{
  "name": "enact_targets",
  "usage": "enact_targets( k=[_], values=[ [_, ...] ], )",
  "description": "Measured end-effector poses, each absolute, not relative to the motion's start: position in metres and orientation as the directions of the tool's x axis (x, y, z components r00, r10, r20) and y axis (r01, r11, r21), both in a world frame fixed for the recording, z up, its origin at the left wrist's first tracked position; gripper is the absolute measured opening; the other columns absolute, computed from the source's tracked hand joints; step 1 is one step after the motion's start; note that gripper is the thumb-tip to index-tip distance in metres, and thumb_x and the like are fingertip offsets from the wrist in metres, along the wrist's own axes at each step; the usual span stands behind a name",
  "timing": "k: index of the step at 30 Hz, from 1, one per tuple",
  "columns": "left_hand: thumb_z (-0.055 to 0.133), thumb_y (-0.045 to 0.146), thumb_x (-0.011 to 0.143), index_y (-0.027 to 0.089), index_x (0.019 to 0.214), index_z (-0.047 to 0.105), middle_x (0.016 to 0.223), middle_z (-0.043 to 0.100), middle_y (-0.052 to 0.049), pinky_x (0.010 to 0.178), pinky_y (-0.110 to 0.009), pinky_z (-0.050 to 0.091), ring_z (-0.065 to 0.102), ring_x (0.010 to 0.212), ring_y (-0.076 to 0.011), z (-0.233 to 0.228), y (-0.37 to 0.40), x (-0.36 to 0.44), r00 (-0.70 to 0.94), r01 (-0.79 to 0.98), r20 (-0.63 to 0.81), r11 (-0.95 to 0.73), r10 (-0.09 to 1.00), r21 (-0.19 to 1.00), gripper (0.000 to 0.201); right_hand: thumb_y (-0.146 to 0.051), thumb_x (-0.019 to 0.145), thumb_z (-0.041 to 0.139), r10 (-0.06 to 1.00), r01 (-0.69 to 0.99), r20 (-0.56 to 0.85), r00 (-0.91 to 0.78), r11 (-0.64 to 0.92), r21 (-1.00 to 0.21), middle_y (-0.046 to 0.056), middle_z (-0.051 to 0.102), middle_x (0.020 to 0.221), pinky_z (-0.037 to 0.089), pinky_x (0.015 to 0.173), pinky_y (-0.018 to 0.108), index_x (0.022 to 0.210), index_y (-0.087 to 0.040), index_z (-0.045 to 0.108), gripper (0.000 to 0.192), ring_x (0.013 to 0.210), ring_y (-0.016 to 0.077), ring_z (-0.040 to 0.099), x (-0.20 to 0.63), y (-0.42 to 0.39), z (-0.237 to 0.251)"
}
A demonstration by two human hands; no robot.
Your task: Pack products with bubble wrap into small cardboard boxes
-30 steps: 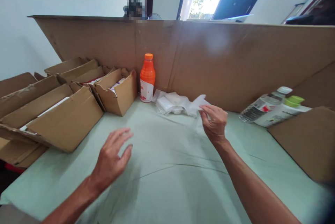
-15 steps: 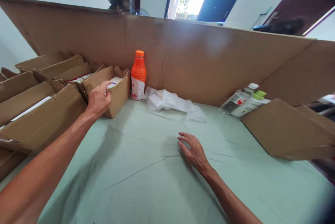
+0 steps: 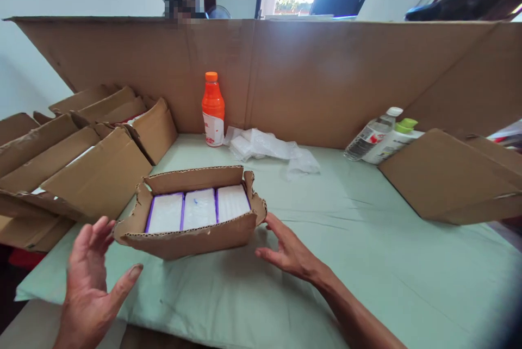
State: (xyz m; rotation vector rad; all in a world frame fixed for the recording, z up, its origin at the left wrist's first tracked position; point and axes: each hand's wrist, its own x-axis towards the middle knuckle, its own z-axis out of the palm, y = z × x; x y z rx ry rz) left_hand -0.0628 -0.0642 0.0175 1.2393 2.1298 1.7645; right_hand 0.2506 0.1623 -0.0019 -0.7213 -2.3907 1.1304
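Three white packets (image 3: 199, 210) are seen in an open cardboard box (image 3: 191, 235) at lower centre, flanked by the spread, empty left hand (image 3: 92, 289) and right hand (image 3: 287, 251); a careless nudge could probably tip it off the table edge (image 3: 171, 327).

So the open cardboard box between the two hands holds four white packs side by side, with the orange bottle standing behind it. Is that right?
Not quite. The head view shows three white packs side by side in the open cardboard box, not four. The box does sit between the left hand and right hand, with the orange bottle standing behind.
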Motion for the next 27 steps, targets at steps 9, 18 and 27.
enact_targets(
  k=[9,18,27],
  values=[
    [0.083,0.052,0.07,0.021,0.129,0.047,0.124,0.066,-0.012,0.101,-0.042,0.054,0.066,0.115,-0.028,-0.035,-0.008,-0.044,-0.599,0.079,-0.062,0.137,0.799,0.987,0.075,-0.042,0.083,0.065,0.739,0.312,0.154,-0.656,0.451,-0.836,0.013,0.065,0.124,0.054,0.089,0.043,0.133,-0.019,0.052,0.057,0.103,0.0286,0.063,0.252,0.133,-0.004],
    [0.082,0.047,0.067,0.022,0.12,0.049,0.118,0.062,-0.008,0.095,-0.038,0.052,0.064,0.11,-0.0243,-0.034,0.095,-0.017,-0.449,0.099,0.062,-0.019,0.891,0.995,0.067,-0.034,0.08,0.059,0.857,0.376,0.161,-0.489,0.374,-0.847,0.012,0.066,0.124,0.054,0.088,0.041,0.131,-0.018,0.056,0.053,0.099,0.0257,0.065,0.287,0.174,-0.011],
    [0.078,0.048,0.073,0.022,0.116,0.051,0.112,0.061,-0.008,0.101,-0.041,0.047,0.059,0.114,-0.0264,-0.053,0.118,-0.005,-0.549,0.239,0.13,0.006,0.826,0.971,0.057,-0.024,0.083,0.053,0.841,0.547,0.362,-0.402,0.537,-0.642,0.008,0.075,0.111,0.051,0.097,0.045,0.106,-0.022,0.072,0.03,0.112,0.0292,0.065,0.289,0.305,-0.007]
  ],
)
